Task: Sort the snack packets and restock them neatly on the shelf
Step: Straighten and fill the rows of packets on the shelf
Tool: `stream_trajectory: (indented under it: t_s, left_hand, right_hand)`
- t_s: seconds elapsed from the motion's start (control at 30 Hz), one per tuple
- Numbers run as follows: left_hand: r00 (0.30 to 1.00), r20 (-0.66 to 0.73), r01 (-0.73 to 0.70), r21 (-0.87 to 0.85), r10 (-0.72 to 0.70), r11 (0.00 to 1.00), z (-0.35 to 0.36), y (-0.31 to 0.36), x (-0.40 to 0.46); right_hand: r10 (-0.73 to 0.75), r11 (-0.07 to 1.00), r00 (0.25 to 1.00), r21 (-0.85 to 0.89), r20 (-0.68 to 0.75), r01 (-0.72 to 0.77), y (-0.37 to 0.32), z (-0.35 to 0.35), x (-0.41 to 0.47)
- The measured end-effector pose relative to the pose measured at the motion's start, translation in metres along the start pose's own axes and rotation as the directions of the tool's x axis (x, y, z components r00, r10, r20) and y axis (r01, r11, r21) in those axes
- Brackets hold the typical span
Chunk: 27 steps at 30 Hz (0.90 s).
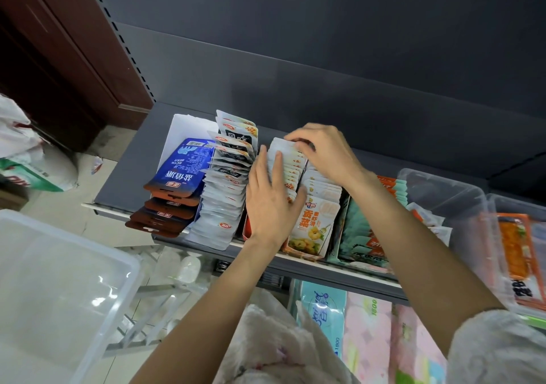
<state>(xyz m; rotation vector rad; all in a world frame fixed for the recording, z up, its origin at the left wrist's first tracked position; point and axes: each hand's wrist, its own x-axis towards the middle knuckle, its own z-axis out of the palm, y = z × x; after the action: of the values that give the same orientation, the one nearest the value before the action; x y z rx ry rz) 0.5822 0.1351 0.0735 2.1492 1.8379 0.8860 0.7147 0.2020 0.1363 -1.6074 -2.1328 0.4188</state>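
White snack packets [285, 163] stand on edge in a row running front to back on the grey shelf [141, 159], squeezed between the flat, straight-fingered left hand [270, 203] and the right hand [323, 153], whose curled fingers [301, 145] pinch their far tops.

A single head-worn wide-angle camera looks forward and steeply down, close over the shelf [124, 177]. Both forearms enter from the bottom edge. There is no second view.

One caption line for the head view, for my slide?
Both hands straighten a row of white snack packets on the shelf.
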Motion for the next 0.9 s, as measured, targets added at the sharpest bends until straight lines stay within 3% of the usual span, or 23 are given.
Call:
stream_trajectory:
  t_s: [0.13,0.3,0.43,0.53,0.7,0.9]
  left_hand:
    - [0.999,0.046,0.028,-0.049,-0.026,0.998,-0.003,0.006,0.008]
    - [0.997,0.076,0.006,-0.047,-0.002,0.999,-0.001,0.005,0.007]
    - [0.997,0.078,-0.019,-0.054,0.023,0.998,-0.002,0.003,0.006]
    - [0.998,0.061,-0.01,-0.085,0.015,0.996,-0.006,0.003,0.003]
    - [0.998,0.06,0.014,-0.104,-0.008,0.994,-0.008,0.002,-0.005]
    - [0.997,0.07,0.02,-0.106,-0.012,0.994,-0.009,0.0,-0.009]
  right_hand:
    - [0.033,0.999,0.999,-0.043,-0.023,-0.034,-0.004,0.005,0.003]
    - [0.034,0.992,0.998,-0.127,0.055,-0.027,-0.009,0.001,0.005]
    - [0.055,0.998,0.996,-0.036,0.067,-0.053,-0.007,0.0,0.0]
    - [0.056,0.998,0.981,0.023,0.184,-0.061,-0.01,-0.003,-0.002]
    - [-0.024,0.948,0.943,-0.292,0.333,0.127,-0.02,0.001,0.002]
    - [-0.038,0.972,0.929,-0.201,0.368,0.119,-0.02,0.006,0.003]
